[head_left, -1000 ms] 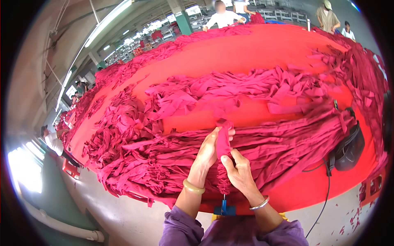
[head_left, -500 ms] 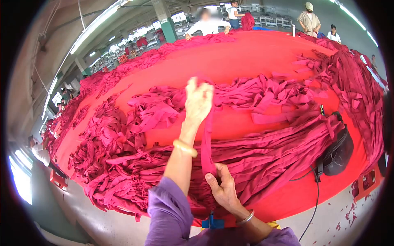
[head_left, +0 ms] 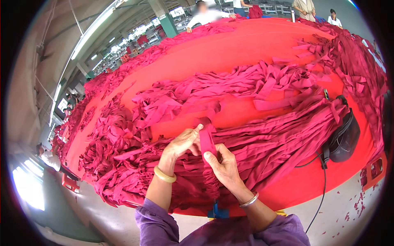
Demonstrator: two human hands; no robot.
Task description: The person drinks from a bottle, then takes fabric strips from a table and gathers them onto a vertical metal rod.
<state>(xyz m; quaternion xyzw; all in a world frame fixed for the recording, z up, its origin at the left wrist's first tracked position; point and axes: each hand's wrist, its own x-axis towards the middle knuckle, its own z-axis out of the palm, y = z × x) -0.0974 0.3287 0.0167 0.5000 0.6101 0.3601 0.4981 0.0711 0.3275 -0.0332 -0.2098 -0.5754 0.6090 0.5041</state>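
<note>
A long crimson fabric strip [head_left: 208, 141] runs between my hands above the red table. My left hand [head_left: 183, 143], with a pale bangle at the wrist, is closed at the strip's left edge, thumb uppermost. Lower down, my right hand [head_left: 223, 166] pinches the same strip between thumb and fingers. Below that grip the fabric is bunched into gathers [head_left: 210, 182], which lead down to a small blue device [head_left: 218, 213] at the table's near edge. The strip's far end lies loose on the table beyond my hands.
A bundle of long crimson strips [head_left: 271, 143] stretches across the red table [head_left: 213, 49]. Tangled strips [head_left: 115, 156] are heaped at the left. A black object with a cable [head_left: 344, 139] sits at the right edge. Several people stand around the table, including a person in white [head_left: 207, 16].
My left hand has come down and back from far over the table to the strip near my right hand. The strip's far part now droops onto the table. The view has shifted slightly.
</note>
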